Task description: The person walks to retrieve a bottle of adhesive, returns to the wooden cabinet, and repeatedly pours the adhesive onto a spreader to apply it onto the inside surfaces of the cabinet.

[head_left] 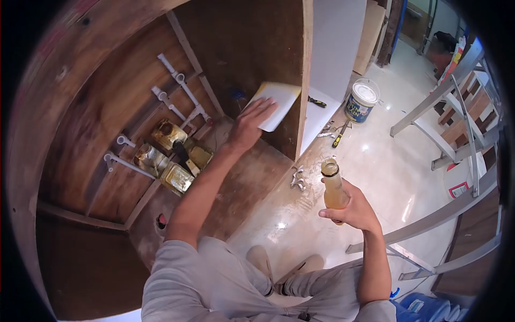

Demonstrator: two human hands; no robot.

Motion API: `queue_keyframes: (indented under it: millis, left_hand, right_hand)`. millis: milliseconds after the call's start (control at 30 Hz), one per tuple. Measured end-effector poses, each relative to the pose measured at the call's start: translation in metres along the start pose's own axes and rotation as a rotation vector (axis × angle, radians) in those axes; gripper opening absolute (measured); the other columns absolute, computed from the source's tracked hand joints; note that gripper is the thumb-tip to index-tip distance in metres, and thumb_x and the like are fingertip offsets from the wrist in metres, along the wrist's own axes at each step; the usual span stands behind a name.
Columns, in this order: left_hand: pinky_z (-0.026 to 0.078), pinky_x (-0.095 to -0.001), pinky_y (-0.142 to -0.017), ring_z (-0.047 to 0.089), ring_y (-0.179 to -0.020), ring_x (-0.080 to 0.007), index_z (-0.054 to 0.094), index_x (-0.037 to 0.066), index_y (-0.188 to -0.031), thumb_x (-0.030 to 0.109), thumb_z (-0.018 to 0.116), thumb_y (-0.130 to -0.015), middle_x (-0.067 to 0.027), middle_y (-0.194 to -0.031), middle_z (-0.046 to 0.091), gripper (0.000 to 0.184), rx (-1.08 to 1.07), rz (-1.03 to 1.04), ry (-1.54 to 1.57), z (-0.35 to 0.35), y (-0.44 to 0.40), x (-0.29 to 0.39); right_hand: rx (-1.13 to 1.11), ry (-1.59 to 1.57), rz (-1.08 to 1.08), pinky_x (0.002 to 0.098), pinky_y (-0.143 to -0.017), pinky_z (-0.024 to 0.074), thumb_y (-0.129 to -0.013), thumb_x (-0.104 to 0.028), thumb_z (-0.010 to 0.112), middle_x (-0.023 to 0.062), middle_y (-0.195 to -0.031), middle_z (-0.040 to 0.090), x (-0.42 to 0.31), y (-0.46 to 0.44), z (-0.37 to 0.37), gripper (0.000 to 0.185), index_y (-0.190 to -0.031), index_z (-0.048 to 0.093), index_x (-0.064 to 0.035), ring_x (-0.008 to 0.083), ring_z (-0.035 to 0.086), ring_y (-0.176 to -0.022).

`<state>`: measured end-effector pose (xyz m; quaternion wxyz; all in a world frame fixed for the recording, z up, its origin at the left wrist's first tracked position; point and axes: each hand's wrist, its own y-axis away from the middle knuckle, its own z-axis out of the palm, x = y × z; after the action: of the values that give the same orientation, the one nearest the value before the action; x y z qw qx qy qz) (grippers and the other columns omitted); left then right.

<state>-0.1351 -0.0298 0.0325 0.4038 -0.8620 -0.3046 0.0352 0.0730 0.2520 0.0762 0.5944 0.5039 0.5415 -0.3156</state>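
My left hand (251, 124) reaches into the wooden cabinet, holding a white flat sheet (281, 104) against or close to the brown side panel (236, 43). Its fingers lie over the sheet's face, the thumb is hidden, and a yellowish strip runs along the upper edge. Wrapped around a clear glass bottle (335, 192) is my right hand (358, 206). The bottle is roughly upright, its mouth uncapped, with yellowish liquid inside. It is out over the pale floor, in front of the cabinet.
Stained metal cans (170, 135) and white pipe fittings (182, 86) lie in the cabinet at left. A paint bucket (360, 101) and a yellow-black handled tool (339, 137) are on the glossy floor. Crumpled scraps (298, 178) lie nearby. A metal ladder (429, 134) stands right; blue containers (426, 308) sit lower right.
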Motion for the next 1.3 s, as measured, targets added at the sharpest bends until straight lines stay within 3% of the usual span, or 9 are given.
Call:
queue_keyframes:
  millis: [300,433,533,800,867,900,933,1100,1300]
  left_hand:
    - [0.043,-0.0354,-0.092,0.057,-0.109,-0.0301,0.06,0.001,-0.113,0.022,0.043,-0.095,-0.0171,-0.11,0.063,0.033,0.303,-0.605,-0.073,-0.095,-0.119,-0.019]
    - [0.041,-0.0346,-0.096,0.055,-0.111,-0.0322,0.059,0.006,-0.118,-0.003,0.049,-0.078,-0.0178,-0.116,0.059,0.042,0.46,-0.063,0.033,-0.037,-0.096,-0.01]
    - [0.04,-0.0401,-0.102,0.05,-0.117,-0.0332,0.056,0.01,-0.123,-0.018,0.05,-0.061,-0.0141,-0.124,0.055,0.068,0.321,-0.011,-0.009,0.037,-0.024,0.002]
    - [0.038,-0.0395,-0.103,0.043,-0.124,-0.032,0.049,0.011,-0.129,-0.004,0.056,-0.07,-0.0147,-0.134,0.045,0.061,-0.205,0.005,0.073,0.028,0.102,-0.05]
    - [0.045,-0.0378,-0.091,0.054,-0.11,-0.0326,0.058,0.004,-0.116,0.01,0.053,-0.083,-0.0187,-0.117,0.058,0.034,0.088,-0.27,-0.304,0.013,0.108,-0.104]
    - [0.047,-0.0383,-0.074,0.063,-0.089,-0.0345,0.062,-0.006,-0.097,0.022,0.05,-0.09,-0.0209,-0.091,0.066,0.031,0.159,-0.965,-0.004,-0.031,0.058,-0.079]
    - [0.046,-0.04,-0.064,0.064,-0.074,-0.0355,0.06,-0.01,-0.083,0.026,0.049,-0.092,-0.02,-0.069,0.064,0.04,0.483,-0.874,-0.066,-0.04,0.047,-0.107]
    - [0.046,-0.035,-0.078,0.062,-0.092,-0.0283,0.053,-0.007,-0.111,0.015,0.057,-0.088,-0.0193,-0.102,0.063,0.033,0.848,-0.959,0.6,-0.048,-0.008,-0.19]
    - [0.045,-0.0337,-0.085,0.058,-0.098,-0.0232,0.047,-0.008,-0.118,0.014,0.06,-0.087,-0.0161,-0.114,0.058,0.04,0.672,-0.967,0.277,0.005,-0.02,-0.22]
  right_hand:
    - [-0.011,0.043,0.065,0.0239,-0.053,0.0445,-0.066,-0.015,0.081,0.0014,-0.077,0.056,-0.001,-0.006,0.01,0.058,-0.116,0.054,-0.0044,0.0082,0.052,-0.06]
    - [0.035,0.115,0.011,0.0276,-0.076,0.045,-0.064,-0.018,0.082,0.0039,-0.09,0.058,0.004,-0.005,0.002,0.059,-0.115,0.055,-0.0033,0.0131,0.055,-0.082]
    - [0.036,0.099,0.009,0.0289,-0.089,0.0397,-0.063,-0.019,0.083,0.0047,-0.099,0.059,0.011,-0.008,0.0,0.061,-0.115,0.055,-0.0028,0.0152,0.052,-0.095]
    - [0.051,0.108,0.051,0.0287,-0.087,0.0413,-0.062,-0.018,0.083,0.0045,-0.097,0.059,0.011,-0.014,0.006,0.061,-0.114,0.056,-0.0015,0.0148,0.053,-0.092]
    - [0.057,0.093,0.053,0.0288,-0.087,0.0413,-0.062,-0.018,0.083,0.0048,-0.097,0.059,0.015,-0.016,0.005,0.061,-0.113,0.056,-0.0011,0.0148,0.053,-0.092]
    - [0.052,0.093,0.055,0.0289,-0.087,0.0413,-0.062,-0.018,0.083,0.0051,-0.097,0.06,0.016,-0.017,0.005,0.061,-0.113,0.056,-0.001,0.0149,0.053,-0.092]
    - [0.046,0.096,0.06,0.029,-0.087,0.0414,-0.061,-0.018,0.083,0.0052,-0.097,0.06,0.016,-0.018,0.005,0.061,-0.113,0.056,-0.0009,0.0149,0.053,-0.092]
    - [0.046,0.122,0.069,0.0293,-0.087,0.0417,-0.061,-0.018,0.084,0.0053,-0.097,0.061,0.016,-0.02,0.003,0.062,-0.113,0.056,-0.0008,0.0148,0.053,-0.092]
    - [0.048,0.096,0.066,0.0292,-0.087,0.0414,-0.061,-0.018,0.084,0.005,-0.096,0.06,0.018,-0.017,-0.003,0.061,-0.112,0.055,-0.0007,0.0143,0.053,-0.091]
